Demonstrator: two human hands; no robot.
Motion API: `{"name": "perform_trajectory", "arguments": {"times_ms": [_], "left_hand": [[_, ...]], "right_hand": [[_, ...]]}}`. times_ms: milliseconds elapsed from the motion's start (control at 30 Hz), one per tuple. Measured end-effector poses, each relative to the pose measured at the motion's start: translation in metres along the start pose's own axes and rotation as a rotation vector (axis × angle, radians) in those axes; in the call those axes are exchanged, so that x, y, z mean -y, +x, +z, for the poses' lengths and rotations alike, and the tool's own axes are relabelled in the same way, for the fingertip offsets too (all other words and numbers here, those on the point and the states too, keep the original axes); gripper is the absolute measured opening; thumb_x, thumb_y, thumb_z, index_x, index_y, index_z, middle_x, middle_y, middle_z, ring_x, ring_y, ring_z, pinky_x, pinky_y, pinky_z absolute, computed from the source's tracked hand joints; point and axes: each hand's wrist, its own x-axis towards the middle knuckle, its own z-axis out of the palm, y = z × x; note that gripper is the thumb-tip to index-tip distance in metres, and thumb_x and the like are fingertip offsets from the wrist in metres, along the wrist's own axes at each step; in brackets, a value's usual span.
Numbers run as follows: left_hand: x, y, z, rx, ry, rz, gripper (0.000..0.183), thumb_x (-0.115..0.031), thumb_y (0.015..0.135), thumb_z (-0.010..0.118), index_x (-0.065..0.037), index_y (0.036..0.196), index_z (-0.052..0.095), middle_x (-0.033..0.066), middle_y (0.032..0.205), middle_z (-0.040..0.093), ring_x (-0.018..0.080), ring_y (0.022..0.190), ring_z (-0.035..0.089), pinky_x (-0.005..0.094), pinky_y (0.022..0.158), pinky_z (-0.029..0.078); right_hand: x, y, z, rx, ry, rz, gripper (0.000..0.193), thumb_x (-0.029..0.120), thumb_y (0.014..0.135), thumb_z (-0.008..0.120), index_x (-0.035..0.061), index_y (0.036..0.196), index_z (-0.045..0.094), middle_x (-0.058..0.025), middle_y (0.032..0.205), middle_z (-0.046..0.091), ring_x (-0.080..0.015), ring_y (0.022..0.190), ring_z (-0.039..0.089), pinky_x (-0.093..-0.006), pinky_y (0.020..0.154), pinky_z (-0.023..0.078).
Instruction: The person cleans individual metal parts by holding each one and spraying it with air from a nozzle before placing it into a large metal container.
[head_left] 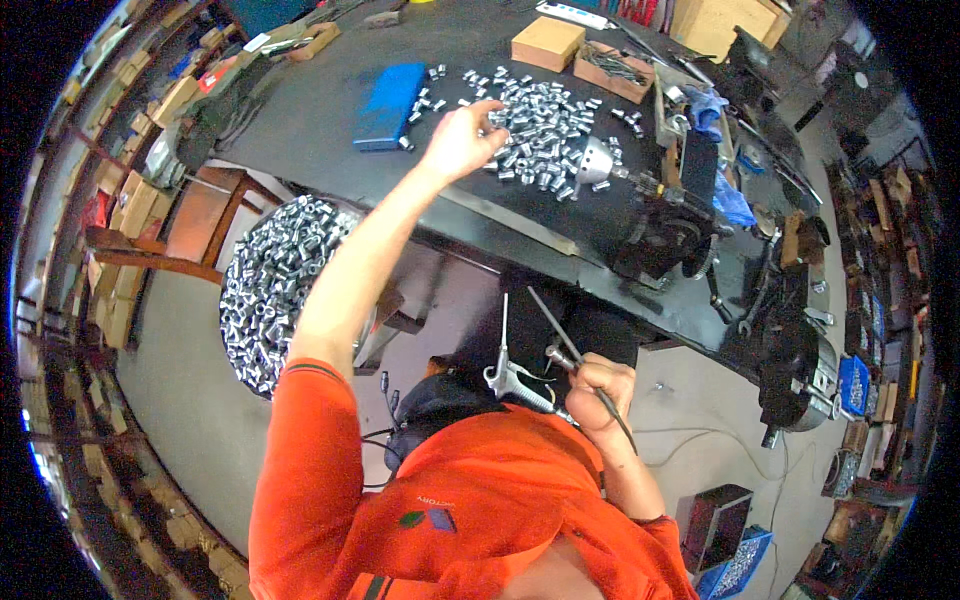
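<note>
My left hand (462,140) reaches out over the black workbench (330,120) and its fingertips touch the left edge of a heap of small shiny metal sleeves (545,125); whether it pinches one I cannot tell. My right hand (598,388) stays low near my chest, closed around a silver air blow gun (512,378) with a long thin nozzle pointing up and a dark hose trailing off to the right. A round silver chuck (597,162) on a black machine sits just right of the heap.
A round bin full of metal sleeves (270,290) stands below the bench at left. A blue flat case (390,105), wooden boxes (547,42) and tools lie on the bench. A black vise-like machine (795,360) is at right. Shelves line both walls.
</note>
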Motion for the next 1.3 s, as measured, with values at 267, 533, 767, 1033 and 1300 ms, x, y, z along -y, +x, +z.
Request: {"name": "perform_trajectory", "arguments": {"times_ms": [267, 533, 767, 1033, 1300], "left_hand": [[0.053, -0.146, -0.125, 0.546, 0.736, -0.213, 0.035, -0.031, 0.072, 0.066, -0.008, 0.098, 0.068, 0.0193, 0.086, 0.065, 0.0350, 0.081, 0.064, 0.0428, 0.073, 0.051], [0.117, -0.207, -0.104, 0.456, 0.894, -0.458, 0.025, -0.031, 0.072, 0.064, -0.008, 0.078, 0.069, 0.0166, 0.085, 0.067, 0.0319, 0.083, 0.065, 0.0445, 0.073, 0.052], [0.115, -0.201, -0.090, 0.327, 0.833, -0.312, 0.011, -0.021, 0.070, 0.060, -0.011, 0.071, 0.065, 0.0147, 0.071, 0.064, 0.0329, 0.073, 0.064, 0.0429, 0.066, 0.052], [0.091, -0.200, -0.124, 0.175, 0.226, -0.549, 0.014, -0.019, 0.074, 0.064, -0.006, 0.078, 0.062, 0.0098, 0.071, 0.064, 0.0245, 0.062, 0.063, 0.0357, 0.062, 0.052], [0.012, -0.194, -0.107, 0.151, -0.832, -0.676, 0.028, -0.018, 0.086, 0.061, 0.004, 0.104, 0.058, 0.0084, 0.078, 0.062, 0.0189, 0.059, 0.063, 0.0334, 0.070, 0.052]], "right_hand": [[-0.007, -0.004, 0.006, 0.079, 0.093, 0.110, 0.021, 0.007, 0.056, 0.055, 0.0044, 0.053, 0.035, -0.0061, 0.052, 0.034, -0.0188, 0.044, 0.035, -0.0306, 0.043, 0.025], [-0.007, -0.005, 0.010, 0.123, 0.108, 0.118, 0.024, 0.009, 0.058, 0.057, 0.0044, 0.054, 0.034, -0.0060, 0.052, 0.033, -0.0192, 0.045, 0.035, -0.0313, 0.044, 0.024], [-0.009, -0.013, 0.006, 0.094, 0.060, 0.140, 0.022, 0.007, 0.056, 0.057, 0.0041, 0.054, 0.035, -0.0064, 0.052, 0.033, -0.0193, 0.045, 0.035, -0.0315, 0.043, 0.024], [-0.009, -0.010, 0.008, 0.084, 0.073, 0.139, 0.021, 0.003, 0.055, 0.056, 0.0039, 0.053, 0.036, -0.0055, 0.052, 0.033, -0.0179, 0.045, 0.034, -0.0312, 0.043, 0.024], [0.001, -0.001, 0.008, 0.164, 0.164, 0.130, 0.021, 0.005, 0.058, 0.056, 0.0035, 0.054, 0.036, -0.0060, 0.053, 0.034, -0.0183, 0.046, 0.035, -0.0311, 0.044, 0.025]]}}
